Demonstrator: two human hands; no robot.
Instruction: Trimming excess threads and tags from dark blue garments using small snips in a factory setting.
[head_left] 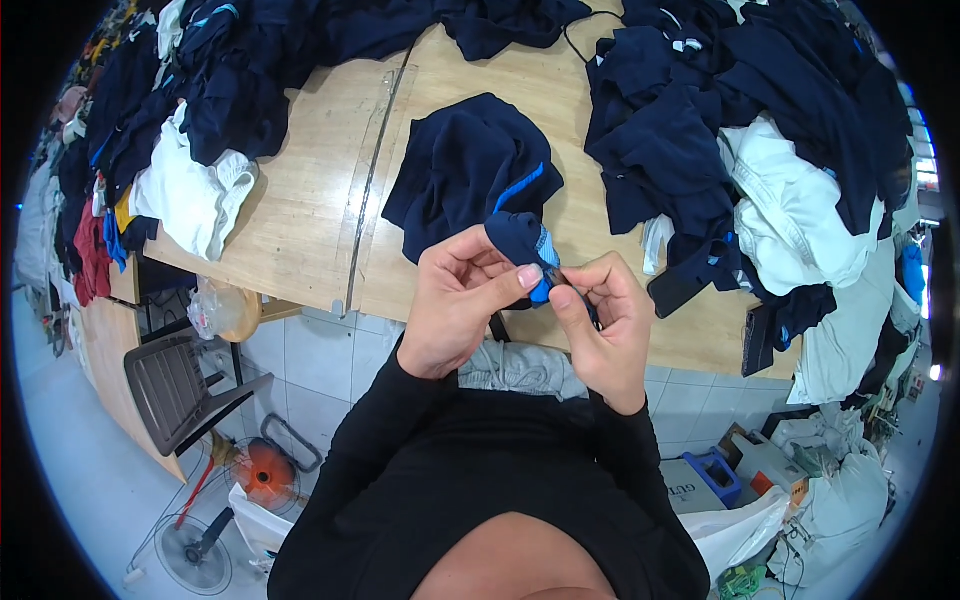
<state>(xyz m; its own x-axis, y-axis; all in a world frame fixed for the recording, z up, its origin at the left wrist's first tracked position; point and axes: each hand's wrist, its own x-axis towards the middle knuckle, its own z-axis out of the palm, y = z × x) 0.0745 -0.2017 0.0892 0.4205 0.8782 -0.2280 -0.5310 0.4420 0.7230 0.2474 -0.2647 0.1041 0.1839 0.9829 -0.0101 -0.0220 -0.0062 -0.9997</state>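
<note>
A navy garment (470,165) with a bright blue strip lies bunched on the table in front of me. Its near end is lifted off the table toward me, showing a light blue patterned inside. My left hand (450,305) is closed on this lifted end, thumb pressed over the cloth. Against the blue edge, my right hand (612,330) pinches with thumb and forefinger. A small dark thing (556,277) shows at its fingertips, too small and covered to name. Both hands meet just over the table's near edge.
Navy garments pile up at the right (660,150) and far left (240,100), with white garments (790,190) among them. A dark phone-like slab (680,288) lies near the right front. A seam (375,170) splits the wooden table. A brown chair (175,385) and fan (195,550) stand lower left.
</note>
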